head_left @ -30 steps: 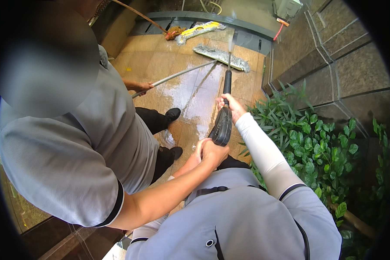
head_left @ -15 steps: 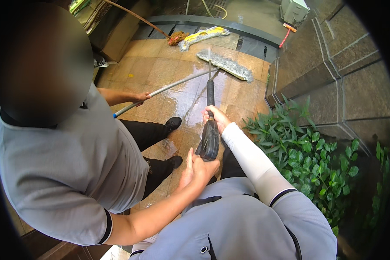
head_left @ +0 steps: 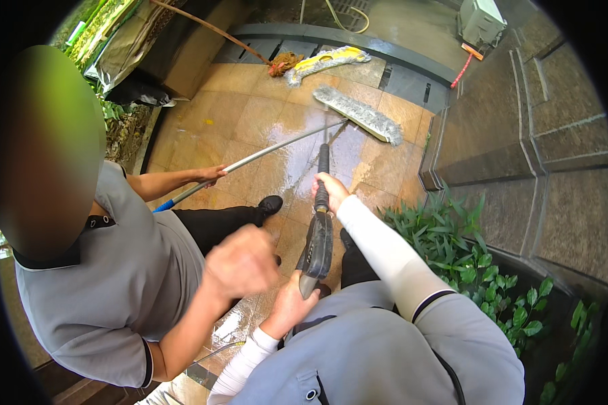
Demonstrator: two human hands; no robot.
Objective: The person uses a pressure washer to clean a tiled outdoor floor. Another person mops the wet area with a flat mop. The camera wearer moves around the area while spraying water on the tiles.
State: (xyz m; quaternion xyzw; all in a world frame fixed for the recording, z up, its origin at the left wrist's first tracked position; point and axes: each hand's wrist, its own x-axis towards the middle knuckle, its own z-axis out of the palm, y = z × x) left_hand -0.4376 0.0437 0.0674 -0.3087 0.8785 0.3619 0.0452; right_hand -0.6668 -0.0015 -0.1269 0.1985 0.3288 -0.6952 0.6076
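My right hand (head_left: 331, 192) is wrapped round the black ribbed front grip of a pressure washer gun (head_left: 319, 244). Lower down, my left hand (head_left: 292, 305) closes round the gun's rear handle, partly hidden by its own fingers. The gun points away from me over the wet floor. Close on the left stands a co-worker, whose blurred hand (head_left: 240, 263) is raised beside the gun, apart from it. The co-worker's other hand (head_left: 213, 175) holds a long mop pole (head_left: 277, 145). At its far end, a grey flat mop head (head_left: 361, 116) lies on the tiles beyond the gun.
A yellow-backed mop head (head_left: 327, 62) and an orange-brown string mop (head_left: 285, 64) lie near the far drain strip (head_left: 415, 84). Leafy plants (head_left: 479, 270) and a stone wall (head_left: 493, 155) border the right. A white box (head_left: 482, 21) stands at the far right.
The co-worker's near hand has come off the rear of the gun and moved left. My left hand and white sleeve now show at the rear handle. The view has shifted slightly.
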